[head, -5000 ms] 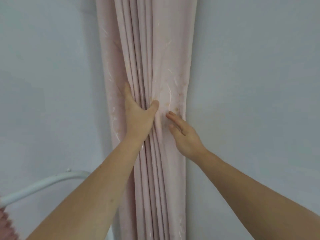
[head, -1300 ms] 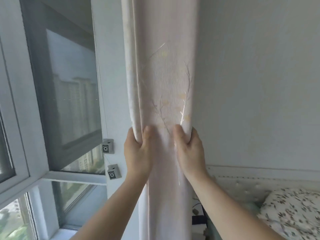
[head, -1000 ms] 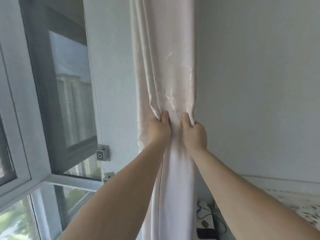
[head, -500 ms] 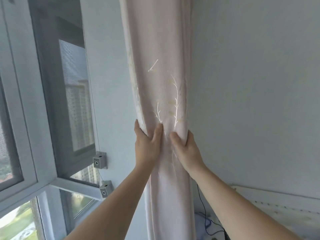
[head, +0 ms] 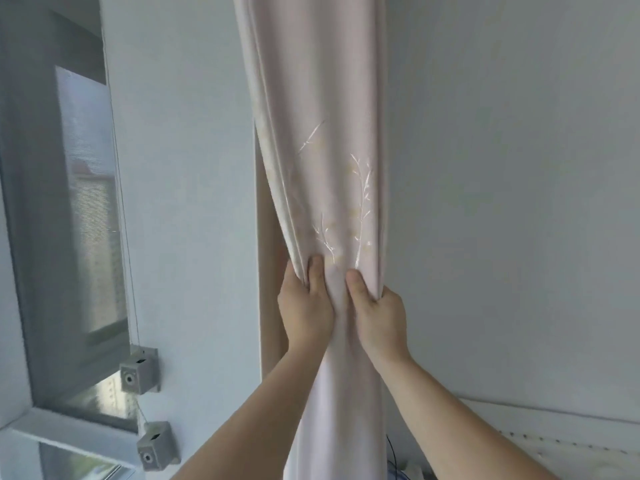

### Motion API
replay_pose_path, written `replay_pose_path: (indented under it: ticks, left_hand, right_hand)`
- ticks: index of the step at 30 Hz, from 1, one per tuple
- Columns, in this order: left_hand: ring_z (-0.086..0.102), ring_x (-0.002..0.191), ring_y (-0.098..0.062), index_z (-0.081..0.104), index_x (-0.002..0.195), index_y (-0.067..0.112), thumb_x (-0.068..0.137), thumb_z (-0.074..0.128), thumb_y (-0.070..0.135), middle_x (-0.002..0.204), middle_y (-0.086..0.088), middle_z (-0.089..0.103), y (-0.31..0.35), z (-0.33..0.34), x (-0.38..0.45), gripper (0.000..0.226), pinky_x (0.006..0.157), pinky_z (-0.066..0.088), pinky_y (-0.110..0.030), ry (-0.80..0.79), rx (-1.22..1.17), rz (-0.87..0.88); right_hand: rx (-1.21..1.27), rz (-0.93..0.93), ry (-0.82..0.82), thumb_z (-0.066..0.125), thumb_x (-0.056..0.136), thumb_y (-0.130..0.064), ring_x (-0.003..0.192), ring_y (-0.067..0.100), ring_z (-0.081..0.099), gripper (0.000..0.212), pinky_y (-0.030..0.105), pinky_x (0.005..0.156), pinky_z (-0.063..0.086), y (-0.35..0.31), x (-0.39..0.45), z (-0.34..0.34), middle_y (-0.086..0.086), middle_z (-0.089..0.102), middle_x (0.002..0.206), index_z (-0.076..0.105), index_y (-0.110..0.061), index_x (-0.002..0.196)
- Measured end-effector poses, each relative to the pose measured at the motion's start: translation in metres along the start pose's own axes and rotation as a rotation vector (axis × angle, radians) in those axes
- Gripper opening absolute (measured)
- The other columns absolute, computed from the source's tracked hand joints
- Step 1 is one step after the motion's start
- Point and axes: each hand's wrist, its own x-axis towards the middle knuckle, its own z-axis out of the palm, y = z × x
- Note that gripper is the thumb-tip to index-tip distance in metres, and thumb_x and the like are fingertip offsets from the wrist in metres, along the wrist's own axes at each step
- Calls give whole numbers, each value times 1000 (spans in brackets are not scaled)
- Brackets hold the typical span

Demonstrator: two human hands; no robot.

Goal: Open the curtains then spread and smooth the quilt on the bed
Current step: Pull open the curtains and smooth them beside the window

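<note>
The left hand (head: pixel 304 306) has its thumb pressed up along the front of the curtain (head: pixel 325 188) while its other fingers curl round behind the bunched folds, out of sight, so the cloth is pinched between thumb and fingers. The right hand (head: pixel 377 317) does the same just beside it: thumb laid on the front, the rest of the fingers wrapped round the curtain's right edge and hidden behind it. The two thumbs stand close together with a narrow strip of cloth between them. Both forearms rise from the bottom of the view to meet at this grip. The curtain is pale pink with a faint pattern of thin sprigs, gathered into a tight column that hangs in the corner where the two walls meet, its right edge against the wall (head: pixel 512 202) on that side. To the left of it runs a bare stretch of wall, then the window (head: pixel 86 237) with its grey frame at the left edge. Two small grey fittings (head: pixel 138 374) sit near the window's lower corner, one above the other, with thin cords running to them. At the lower right edge a pale padded surface shows; I cannot tell what it is.
</note>
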Motion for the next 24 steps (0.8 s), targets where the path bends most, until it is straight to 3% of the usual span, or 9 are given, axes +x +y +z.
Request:
replay_pose_path:
  ticks: [2, 6, 9, 11, 13, 15, 20, 24]
  left_hand:
    - [69, 79, -2, 65, 94, 27, 106, 49, 47, 80, 13, 72, -15, 34, 36, 28, 66, 49, -22, -64, 57, -68]
    - [68, 88, -22, 65, 106, 14, 107, 49, 46, 85, 8, 67, -48, 87, 101, 36, 58, 40, -24, -126, 148, -141]
    - [65, 113, -31, 62, 125, 13, 101, 52, 49, 117, -6, 69, -79, 94, 112, 45, 87, 48, -31, -58, 218, -155]
    - [50, 135, -34, 53, 141, 8, 97, 56, 52, 144, -13, 55, -93, 90, 107, 62, 112, 40, -41, 24, 286, -116]
    - [33, 148, -32, 39, 155, 7, 97, 58, 51, 160, -13, 37, -95, 85, 98, 75, 122, 25, -42, 75, 252, -94]
    - [29, 153, -26, 25, 163, 14, 95, 60, 54, 166, -8, 30, -98, 82, 93, 87, 126, 23, -40, 61, 141, -104]
    - [58, 132, -13, 31, 157, 31, 87, 57, 71, 149, 10, 56, -112, 84, 109, 85, 112, 47, -37, 61, -14, -116]
    - [68, 107, -8, 55, 137, 28, 92, 57, 65, 121, 13, 71, -125, 98, 126, 58, 93, 53, -30, 140, -20, -67]
  right_hand:
    - [-90, 93, 47, 61, 90, -74, 63, 19, 66, 67, 32, 61, 46, 9, 45, 2, 0, 65, 61, 70, -9, 75]
    - [-280, 223, 22, 51, 87, -83, 86, 27, 69, 70, 33, 67, 47, 24, 122, 6, 2, 72, 85, 71, -15, 90]
    - [-309, 206, -41, 54, 85, -79, 85, 22, 73, 63, 35, 75, 56, 44, 130, 9, -1, 75, 85, 74, -20, 88]
    - [-258, 153, -32, 58, 84, -74, 83, 14, 74, 55, 34, 80, 60, 55, 123, 12, -7, 77, 85, 75, -22, 90]
    - [-160, 100, -20, 64, 88, -67, 87, 7, 74, 44, 27, 75, 58, 56, 120, 16, -11, 77, 93, 72, -26, 102]
    - [-36, 51, -46, 67, 96, -53, 87, -3, 73, 30, 14, 66, 53, 51, 123, 19, -13, 76, 99, 68, -29, 112]
    - [15, -69, -138, 63, 100, -56, 104, -13, 67, 39, 7, 81, 49, 60, 143, 30, -22, 73, 118, 60, -37, 134]
    - [18, -70, -93, 60, 91, -70, 95, -1, 73, 46, 28, 87, 57, 79, 166, 50, -16, 78, 104, 68, -34, 117]
